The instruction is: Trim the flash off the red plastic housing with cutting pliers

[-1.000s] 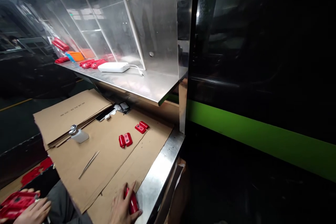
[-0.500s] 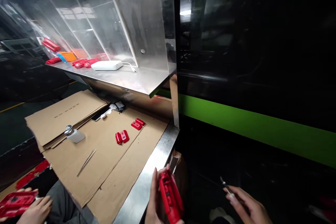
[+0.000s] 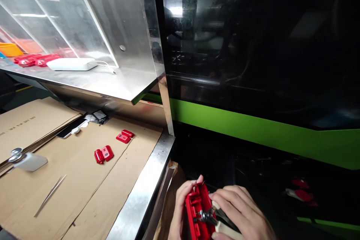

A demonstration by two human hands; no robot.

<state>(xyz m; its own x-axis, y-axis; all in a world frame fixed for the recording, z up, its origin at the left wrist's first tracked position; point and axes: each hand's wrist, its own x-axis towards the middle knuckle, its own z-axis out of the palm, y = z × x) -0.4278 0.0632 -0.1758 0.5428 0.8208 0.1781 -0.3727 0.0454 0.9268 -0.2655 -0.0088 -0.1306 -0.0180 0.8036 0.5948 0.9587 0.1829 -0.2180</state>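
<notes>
My left hand (image 3: 179, 215) is closed around a red plastic housing (image 3: 194, 213), held upright just off the right end of the table, at the bottom centre of the view. My right hand (image 3: 242, 213) grips a small metal cutter with a cream handle (image 3: 208, 216). The cutter's jaws rest against the open inner side of the housing. Both hands touch the part and sit close together.
The steel table edge (image 3: 140, 191) runs left of my hands, with cardboard sheets (image 3: 84, 183) on top. On them lie two small red parts (image 3: 103, 155) (image 3: 125, 136), tweezers (image 3: 50, 195), a dispenser bottle (image 3: 26, 160) and a phone (image 3: 70, 129). A steel shelf (image 3: 112, 82) carries a white power bank (image 3: 71, 64). A dark machine with a green stripe (image 3: 253, 131) stands to the right.
The view swung right. My left hand lifted the red housing off the table's end, and my right hand came in with the cutter and met it. A hand at lower left left the view.
</notes>
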